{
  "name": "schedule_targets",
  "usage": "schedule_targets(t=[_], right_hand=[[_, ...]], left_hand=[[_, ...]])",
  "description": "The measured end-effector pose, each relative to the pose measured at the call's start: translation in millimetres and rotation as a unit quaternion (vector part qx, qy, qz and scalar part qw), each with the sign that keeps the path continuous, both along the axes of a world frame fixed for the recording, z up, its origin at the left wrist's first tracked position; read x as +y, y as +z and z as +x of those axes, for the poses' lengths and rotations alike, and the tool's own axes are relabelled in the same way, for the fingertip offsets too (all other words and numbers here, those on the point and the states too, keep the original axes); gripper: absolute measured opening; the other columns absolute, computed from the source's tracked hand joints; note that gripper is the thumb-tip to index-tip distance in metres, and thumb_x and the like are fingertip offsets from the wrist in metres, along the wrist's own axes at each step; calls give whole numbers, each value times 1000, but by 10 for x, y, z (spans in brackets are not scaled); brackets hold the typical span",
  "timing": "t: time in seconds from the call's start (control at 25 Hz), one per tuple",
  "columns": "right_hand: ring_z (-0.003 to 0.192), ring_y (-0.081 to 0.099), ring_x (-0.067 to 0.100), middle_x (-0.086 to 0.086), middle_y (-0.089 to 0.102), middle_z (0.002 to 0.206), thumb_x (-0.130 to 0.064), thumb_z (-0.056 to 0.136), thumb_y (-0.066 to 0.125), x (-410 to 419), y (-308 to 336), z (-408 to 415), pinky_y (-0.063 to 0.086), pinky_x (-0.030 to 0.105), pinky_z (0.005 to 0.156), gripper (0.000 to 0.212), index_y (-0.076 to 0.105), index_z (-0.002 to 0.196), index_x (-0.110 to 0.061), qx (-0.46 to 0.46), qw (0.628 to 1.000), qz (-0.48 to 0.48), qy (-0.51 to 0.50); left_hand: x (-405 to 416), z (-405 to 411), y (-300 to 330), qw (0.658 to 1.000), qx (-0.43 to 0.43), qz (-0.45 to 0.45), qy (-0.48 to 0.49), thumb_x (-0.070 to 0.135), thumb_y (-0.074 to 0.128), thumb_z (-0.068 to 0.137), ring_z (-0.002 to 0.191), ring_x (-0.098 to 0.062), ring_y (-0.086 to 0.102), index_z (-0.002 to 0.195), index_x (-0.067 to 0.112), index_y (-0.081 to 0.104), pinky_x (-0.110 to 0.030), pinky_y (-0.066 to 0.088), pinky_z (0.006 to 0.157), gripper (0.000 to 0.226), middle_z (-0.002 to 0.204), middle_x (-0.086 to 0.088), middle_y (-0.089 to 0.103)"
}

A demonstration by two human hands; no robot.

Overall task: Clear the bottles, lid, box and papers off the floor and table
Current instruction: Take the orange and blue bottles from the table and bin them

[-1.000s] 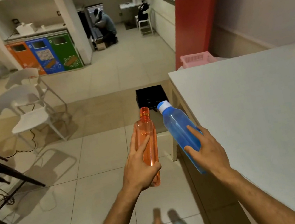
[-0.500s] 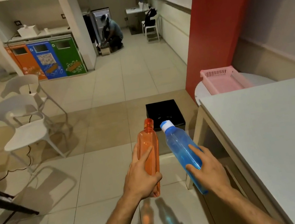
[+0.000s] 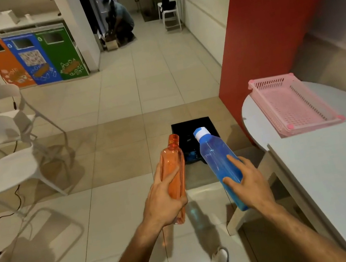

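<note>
Head view: left hand [image 3: 165, 201] wrapped round orange bottle [image 3: 174, 172], right hand [image 3: 249, 184] clasping blue bottle [image 3: 218, 164]. Both bottles held mid-air, necks over black bin [image 3: 206, 125] on floor; pink basket [image 3: 289, 103] right of bin.

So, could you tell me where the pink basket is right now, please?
In the head view, the pink basket sits at the right on the round white table, beside the red pillar and beyond the grey table.
</note>
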State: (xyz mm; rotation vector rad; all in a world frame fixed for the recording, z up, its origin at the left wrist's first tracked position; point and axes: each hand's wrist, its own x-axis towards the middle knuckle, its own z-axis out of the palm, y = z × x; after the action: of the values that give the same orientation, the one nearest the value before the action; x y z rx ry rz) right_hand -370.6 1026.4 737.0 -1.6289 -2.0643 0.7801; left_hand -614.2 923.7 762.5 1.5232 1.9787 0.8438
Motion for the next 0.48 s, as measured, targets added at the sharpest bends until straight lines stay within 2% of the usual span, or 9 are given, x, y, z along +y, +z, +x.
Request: schedule_targets(t=[0.12, 0.28, 0.4, 0.48], right_hand=[[123, 51, 15, -11, 38, 148, -47, 87, 65, 645, 75, -186, 56, 47, 92, 70, 29, 147, -48, 17, 1000, -10, 9], [123, 53, 18, -9, 40, 148, -45, 88, 66, 1456, 208, -430, 55, 49, 94, 69, 33, 148, -42, 15, 999, -9, 26], [121, 53, 18, -6, 43, 144, -43, 88, 68, 1937, 257, -585, 57, 49, 91, 70, 34, 148, -39, 23, 999, -24, 19], [117, 52, 15, -5, 44, 140, -42, 88, 70, 2236, 220, -684, 59, 47, 89, 71, 35, 149, -35, 27, 999, -32, 14]], left_hand=[[571, -194, 63, 1000, 0, 1, -7, 31, 74, 69, 135, -12, 45, 145, 49, 41, -36, 59, 88, 85, 159, 35, -7], [1340, -418, 177, 1000, 4, -3, 9, 28, 77, 71, 137, -10, 39, 147, 44, 41, -37, 56, 94, 86, 161, 30, -3], [1784, -579, 82, 1000, -13, 16, -8, 29, 80, 72, 137, -8, 34, 151, 34, 38, -32, 49, 100, 90, 164, 19, 3], [2089, -714, -70, 999, -20, 22, -33, 30, 80, 73, 136, -12, 36, 152, 29, 37, -25, 49, 97, 90, 166, 9, 9]])
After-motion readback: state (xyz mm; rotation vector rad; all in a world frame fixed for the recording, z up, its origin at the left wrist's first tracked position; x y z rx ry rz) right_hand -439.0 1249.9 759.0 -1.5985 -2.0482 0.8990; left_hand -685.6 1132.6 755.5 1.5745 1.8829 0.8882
